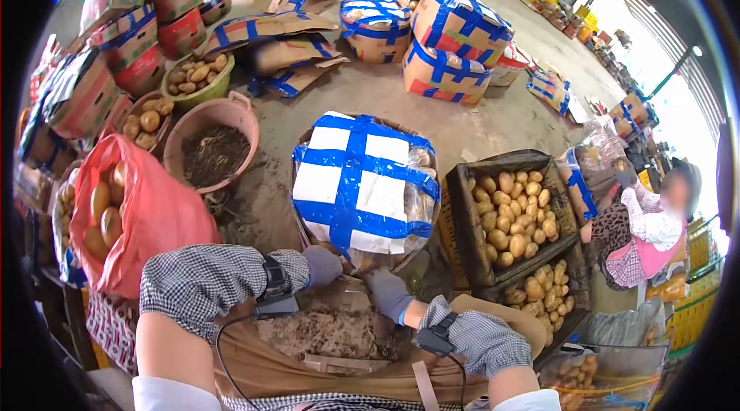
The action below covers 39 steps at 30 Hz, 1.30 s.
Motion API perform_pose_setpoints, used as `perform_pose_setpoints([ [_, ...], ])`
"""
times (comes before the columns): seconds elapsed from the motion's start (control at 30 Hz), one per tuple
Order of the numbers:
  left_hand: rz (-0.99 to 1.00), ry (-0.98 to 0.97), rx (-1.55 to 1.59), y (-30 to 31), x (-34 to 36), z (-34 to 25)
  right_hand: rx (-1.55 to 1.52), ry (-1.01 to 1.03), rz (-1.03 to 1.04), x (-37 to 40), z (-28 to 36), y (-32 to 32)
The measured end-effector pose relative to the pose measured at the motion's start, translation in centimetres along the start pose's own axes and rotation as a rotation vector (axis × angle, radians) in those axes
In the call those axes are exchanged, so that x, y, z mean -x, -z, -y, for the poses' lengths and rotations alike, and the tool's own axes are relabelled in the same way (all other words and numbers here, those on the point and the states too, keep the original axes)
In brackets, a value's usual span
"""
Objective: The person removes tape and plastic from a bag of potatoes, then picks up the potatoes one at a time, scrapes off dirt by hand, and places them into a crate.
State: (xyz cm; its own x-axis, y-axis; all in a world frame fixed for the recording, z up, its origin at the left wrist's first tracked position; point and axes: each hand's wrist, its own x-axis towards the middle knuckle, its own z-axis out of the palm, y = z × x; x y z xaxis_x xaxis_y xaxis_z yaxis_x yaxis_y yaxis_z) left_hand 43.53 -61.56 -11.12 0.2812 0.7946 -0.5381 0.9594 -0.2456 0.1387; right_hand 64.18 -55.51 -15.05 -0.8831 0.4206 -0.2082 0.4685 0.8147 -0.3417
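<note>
Brown cloth (331, 385) across my lap, nearest; beyond it, gloved left hand (322, 265) and right hand (389, 295), finger closure partly hidden, so I cannot tell whether they grip. Taped box (358, 183), one, directly ahead of both, left seemingly nearer, long axis unclear; dusty floor (362, 99) around, potato crate (467, 234) at right, stacked cartons (455, 29) behind.

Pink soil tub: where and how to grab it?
Likely by the rim handle, from the right: it juts outward at the far right edge of the pink tub, beside bare floor. One-sided lifting might tip the upright tub.
</note>
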Motion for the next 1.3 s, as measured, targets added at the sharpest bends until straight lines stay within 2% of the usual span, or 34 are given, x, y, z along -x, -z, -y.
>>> perform_pose_setpoints([
  [0.03, 0.006, 0.010, 0.002, -0.7, 0.4, -0.3, -0.006, 0.010, 0.002, 0.8, 0.2, -0.2],
  [0.1, -0.149, -0.101, 0.017, -2.3, 1.2, -1.0, -0.008, 0.023, 0.067, 2.7, 0.3, -0.2],
  [0.13, -0.031, -0.099, 0.041, -0.5, 2.0, -1.1, -0.044, 0.037, 0.162, 2.7, -0.1, 0.8],
  [0.17, -0.026, -0.067, 0.087, 1.4, 3.0, -1.0, -0.163, 0.146, -0.001, 3.3, -1.0, 2.3],
  [0.2, -0.020, -0.037, 0.134, 3.6, 4.1, -1.0, -0.271, 0.089, -0.108, 3.7, -0.3, 5.7],
  [0.23, -0.023, 0.027, 0.185, 5.6, 4.5, -0.6, -0.324, -0.055, -0.118, 3.4, -0.1, 9.1],
  [0.27, -0.107, 0.046, 0.217, 6.8, 4.5, 0.4, -0.430, -0.119, -0.170, 3.1, -1.5, 11.4],
  [0.3, -0.222, 0.109, 0.256, 8.2, 4.7, 1.2, -0.694, -0.396, -0.025, 2.6, -1.5, 15.6],
  [0.33, -0.530, 0.038, 0.243, 6.8, 3.4, 3.4, -0.998, -0.372, -0.224, 1.7, -3.5, 16.3],
  [0.37, -0.487, 0.130, 0.225, 7.5, 2.7, 4.5, -0.561, -0.199, -0.248, -0.1, -6.3, 17.4],
  [0.4, -0.578, 0.193, 0.177, 7.1, 1.9, 5.2, -0.567, -0.462, -0.125, -1.3, -6.9, 19.5],
  [0.43, -0.668, 0.258, 0.130, 6.4, 0.9, 6.0, -0.646, -0.530, -0.104, -3.7, -10.8, 18.6],
  [0.5, -0.667, 0.335, 0.159, 2.6, -1.7, 5.4, -0.678, -0.415, -0.096, -6.9, -12.9, 19.0],
  [0.53, -0.655, 0.400, 0.180, 0.8, -2.6, 4.5, -0.451, -0.562, -0.123, -9.4, -12.4, 18.8],
  [0.57, -0.658, 0.397, 0.185, 0.0, -2.8, 3.2, -0.442, -0.555, -0.111, -11.6, -13.2, 18.5],
  [0.63, -0.707, 0.388, 0.161, -0.2, -2.5, 2.7, 0.065, 0.014, -0.474, -16.0, -14.5, 17.1],
  [0.7, -0.743, 0.352, 0.161, -0.5, -2.4, 3.0, 0.060, -0.025, -0.387, -20.5, -13.6, 17.5],
  [0.77, -0.762, 0.343, 0.169, -0.4, -2.1, 3.1, 0.116, -0.158, -0.157, -25.0, -12.4, 18.1],
  [0.8, -0.760, 0.343, 0.180, -0.4, -2.0, 3.1, 0.104, -0.041, -0.319, -27.3, -13.0, 16.8],
  [0.83, -0.759, 0.341, 0.192, -0.2, -1.9, 3.1, 0.098, -0.030, -0.302, -29.1, -14.3, 16.0],
  [0.9, -0.745, 0.348, 0.217, 0.0, -1.6, 3.1, 0.281, 0.184, -0.292, -30.6, -13.2, 16.8],
  [0.93, -0.742, 0.338, 0.225, 0.0, -1.5, 3.3, 0.270, 0.185, -0.270, -31.2, -13.3, 16.8],
  [1.0, -0.755, 0.324, 0.257, -0.3, -1.5, 3.3, 0.471, 0.368, -0.245, -31.3, -13.8, 16.8],
  [1.13, -0.826, 0.315, 0.272, -0.6, -1.8, 3.1, 0.531, 0.456, -0.192, -32.3, -13.4, 16.3],
  [1.2, -0.828, 0.320, 0.280, -0.7, -1.8, 3.1, 0.637, 0.448, -0.245, -32.4, -12.6, 15.3],
  [1.3, -0.878, 0.317, 0.280, -0.9, -1.8, 2.6, 0.698, 0.379, -0.214, -30.5, -13.6, 16.6],
])
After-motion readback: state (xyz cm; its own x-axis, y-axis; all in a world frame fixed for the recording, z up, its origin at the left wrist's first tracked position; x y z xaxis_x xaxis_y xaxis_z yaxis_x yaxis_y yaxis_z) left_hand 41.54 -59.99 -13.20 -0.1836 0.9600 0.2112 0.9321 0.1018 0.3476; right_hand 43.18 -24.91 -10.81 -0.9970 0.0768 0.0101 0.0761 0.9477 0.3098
